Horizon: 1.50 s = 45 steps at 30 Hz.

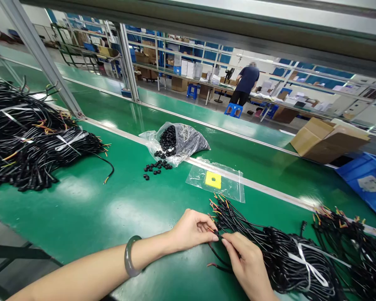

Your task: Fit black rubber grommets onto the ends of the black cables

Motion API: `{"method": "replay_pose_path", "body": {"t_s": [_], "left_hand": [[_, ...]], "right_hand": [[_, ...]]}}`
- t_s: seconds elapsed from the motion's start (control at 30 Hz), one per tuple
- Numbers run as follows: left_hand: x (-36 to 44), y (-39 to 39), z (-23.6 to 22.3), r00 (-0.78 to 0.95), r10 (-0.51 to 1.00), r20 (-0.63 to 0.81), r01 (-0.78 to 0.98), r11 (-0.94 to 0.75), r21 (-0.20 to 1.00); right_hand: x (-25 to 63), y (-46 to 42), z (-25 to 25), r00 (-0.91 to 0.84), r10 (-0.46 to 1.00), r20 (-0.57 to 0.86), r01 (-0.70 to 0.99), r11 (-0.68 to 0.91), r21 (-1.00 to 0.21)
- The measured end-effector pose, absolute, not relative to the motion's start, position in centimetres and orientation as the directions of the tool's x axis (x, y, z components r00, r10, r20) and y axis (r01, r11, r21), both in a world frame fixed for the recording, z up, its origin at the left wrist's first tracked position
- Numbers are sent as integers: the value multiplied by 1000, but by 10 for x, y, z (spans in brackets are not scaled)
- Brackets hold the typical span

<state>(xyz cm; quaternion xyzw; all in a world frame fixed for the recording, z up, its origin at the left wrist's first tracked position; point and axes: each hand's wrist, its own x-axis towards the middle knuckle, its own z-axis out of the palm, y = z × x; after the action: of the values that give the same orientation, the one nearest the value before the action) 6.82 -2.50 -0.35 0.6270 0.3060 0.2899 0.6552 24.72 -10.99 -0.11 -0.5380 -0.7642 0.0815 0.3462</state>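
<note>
In the head view, the left hand (194, 230) has its grip closed on the wire end of a black cable (217, 234), and the right hand (247, 259) pinches the cable just beside. From this cable, over the green worktop (90, 221), a tied cable bundle (282, 248) lies toward three o'clock, a yellow plate (209, 181) at twelve, a plastic bag (191, 141) of small black parts (167, 139) at eleven.

Open green tabletop (90, 221) stretches from the cable pile (34, 154) at left to the left hand (189, 230); ahead, a bag (192, 142) and loose caps (158, 171) obstruct, while bundled cables (288, 255) crowd the right hand's (249, 259) outer side.
</note>
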Motion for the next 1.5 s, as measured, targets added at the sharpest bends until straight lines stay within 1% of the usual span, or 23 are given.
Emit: {"method": "replay_pose_path", "body": {"t_s": [0.17, 0.23, 0.3, 0.43, 0.6, 0.8, 0.97, 1.17, 1.5], "left_hand": [[66, -28, 0, 679, 732, 51, 43, -108, 993], [65, -28, -1, 692, 718, 67, 40, -131, 991], [64, -27, -3, 701, 710, 69, 27, -123, 992], [64, -29, -7, 714, 700, 26, 41, -78, 996], [66, -33, -5, 690, 724, -19, 59, -30, 998], [65, -32, -4, 689, 725, 11, 69, -81, 994], [65, -32, -4, 699, 715, -15, 91, -69, 993], [66, -32, -6, 707, 706, -29, 93, -52, 994], [68, -33, -10, 736, 671, -88, 64, 60, 996]], "right_hand": [[244, -109, -1, -172, 904, 392, 721, 387, -574], [243, -109, -1, -171, 913, 370, 706, 375, -601], [243, -109, -1, -172, 919, 355, 695, 369, -618], [243, -109, 1, -172, 919, 353, 690, 369, -623], [242, -110, 2, -165, 925, 342, 688, 357, -632], [240, -110, 0, -159, 931, 330, 685, 344, -642], [240, -112, 0, -169, 931, 322, 691, 345, -635], [240, -113, -1, -174, 936, 305, 669, 340, -661], [240, -112, 1, -192, 936, 295, 674, 345, -654]]}}
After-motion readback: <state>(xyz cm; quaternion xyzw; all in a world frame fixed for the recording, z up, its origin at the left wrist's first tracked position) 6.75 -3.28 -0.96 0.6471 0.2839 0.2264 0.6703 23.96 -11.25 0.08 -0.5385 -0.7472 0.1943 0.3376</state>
